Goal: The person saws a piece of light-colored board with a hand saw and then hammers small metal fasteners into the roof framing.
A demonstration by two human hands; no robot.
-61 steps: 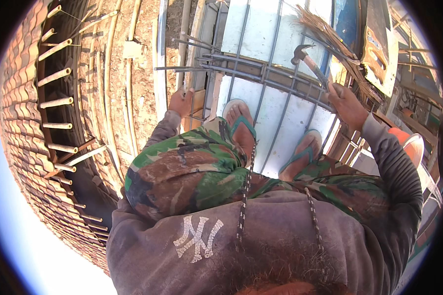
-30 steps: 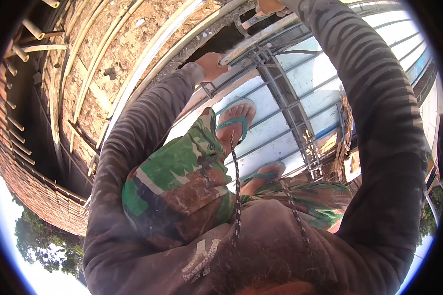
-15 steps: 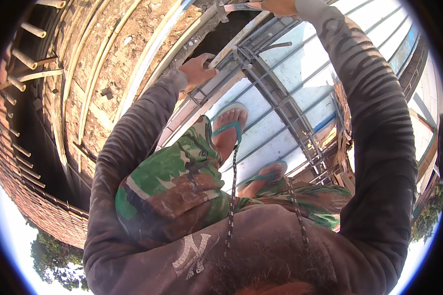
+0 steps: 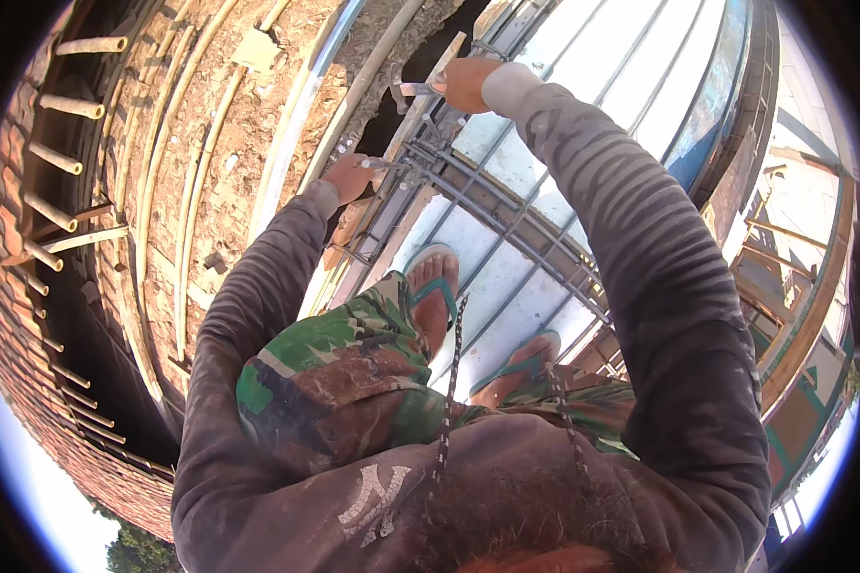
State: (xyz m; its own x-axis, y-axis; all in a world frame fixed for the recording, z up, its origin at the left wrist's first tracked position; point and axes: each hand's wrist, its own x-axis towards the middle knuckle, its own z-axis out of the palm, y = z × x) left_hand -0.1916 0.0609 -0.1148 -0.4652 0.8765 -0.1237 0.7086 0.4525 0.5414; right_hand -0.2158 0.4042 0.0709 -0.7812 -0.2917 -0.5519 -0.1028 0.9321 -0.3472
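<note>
While the person crouches over a steel bar cage, both hands work at its far end.

Its long axis runs from near right to far left. Left hand has its fingers closed on the cage's left edge beside the brick wall; right hand, farther off, grips a small tool pointing left, just above the bars.

brick wall left | rebar cage centre, under feet | timber frame right
</note>
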